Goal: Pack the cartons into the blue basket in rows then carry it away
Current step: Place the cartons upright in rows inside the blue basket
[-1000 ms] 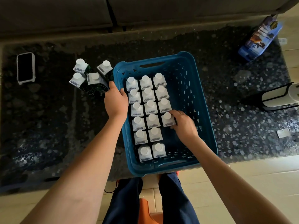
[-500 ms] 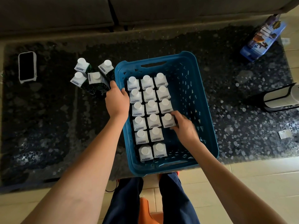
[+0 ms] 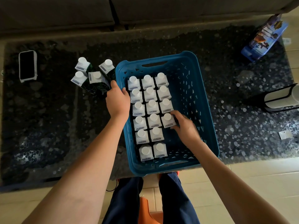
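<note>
1. Right now the right hand (image 3: 186, 129) pinches the newest carton (image 3: 168, 121) at the end of the third row in the blue basket (image 3: 200, 101); the left hand (image 3: 117, 101) curls around the nearest of the loose cartons (image 3: 97, 81) just outside the basket wall.
2. Risk, I'd say: pulling that loose one away could topple its three close neighbours, and a crooked placement could skew the row.
3. Count: sixteen cartons packed, four waiting on the surface (image 3: 48, 118), one basket, one phone (image 3: 27, 65) far beyond the left hand.
</note>
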The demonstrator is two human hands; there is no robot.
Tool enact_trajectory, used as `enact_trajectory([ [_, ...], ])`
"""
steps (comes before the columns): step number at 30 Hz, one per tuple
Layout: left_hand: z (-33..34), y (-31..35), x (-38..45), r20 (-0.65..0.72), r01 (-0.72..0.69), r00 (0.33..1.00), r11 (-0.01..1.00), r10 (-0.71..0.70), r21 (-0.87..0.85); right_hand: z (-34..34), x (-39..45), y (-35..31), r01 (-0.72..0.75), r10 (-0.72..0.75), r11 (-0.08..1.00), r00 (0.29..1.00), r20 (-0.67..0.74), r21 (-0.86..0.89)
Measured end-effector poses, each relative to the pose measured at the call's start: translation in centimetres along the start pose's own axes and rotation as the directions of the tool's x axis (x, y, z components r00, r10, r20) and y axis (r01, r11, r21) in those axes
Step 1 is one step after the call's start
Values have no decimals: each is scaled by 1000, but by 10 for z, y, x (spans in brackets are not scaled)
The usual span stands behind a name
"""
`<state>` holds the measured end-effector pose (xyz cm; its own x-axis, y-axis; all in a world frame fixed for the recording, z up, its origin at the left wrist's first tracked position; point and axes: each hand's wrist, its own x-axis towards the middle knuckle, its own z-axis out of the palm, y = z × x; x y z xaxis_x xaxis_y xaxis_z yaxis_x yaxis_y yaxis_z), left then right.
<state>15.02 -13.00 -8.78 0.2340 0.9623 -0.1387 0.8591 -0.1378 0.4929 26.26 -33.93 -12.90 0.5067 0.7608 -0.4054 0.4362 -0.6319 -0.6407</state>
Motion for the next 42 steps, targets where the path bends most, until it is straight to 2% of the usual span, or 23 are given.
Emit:
enact_trajectory([
  [6, 1, -1, 0, -7, -5, 1000, 1000, 5, -8, 2, -3, 0, -28, 28, 999, 1000, 1, -41],
  [18, 3, -3, 2, -10, -6, 1000, 1000, 6, -4, 7, -8, 4, -43, 44, 999, 997, -56, 5],
  [24, 3, -3, 2, -10, -8, 1000, 1000, 7, -7, 1, -7, -4, -79, 79, 997, 997, 5, 17],
  [28, 3, -2, 1, -7, -6, 1000, 1000, 5, -24, -7, -11, -9, -131, 138, 986, 989, 55, -104],
  [31, 2, -4, 1, 0, 23, 1000, 998, -23, -62, -14, -16, -27, -204, 201, 966, 979, -34, -156],
  [33, -3, -3, 1, 45, 48, 998, 994, -44, -100, -20, -18, -45, -173, 157, 975, 981, -116, -142],
  [37, -22, -6, 10, 115, 25, 993, 990, -9, -137, -32, -2, -99, 30, -59, 992, 971, -234, -126],
  [39, -37, -19, 21, 81, -15, 996, 995, 23, -98, -31, 18, -133, 129, -148, 986, 966, -210, -103],
  [42, -59, -49, 46, 58, -86, 995, 995, 82, 58, -20, 56, -183, 255, -267, 960, 957, -112, -113],
])
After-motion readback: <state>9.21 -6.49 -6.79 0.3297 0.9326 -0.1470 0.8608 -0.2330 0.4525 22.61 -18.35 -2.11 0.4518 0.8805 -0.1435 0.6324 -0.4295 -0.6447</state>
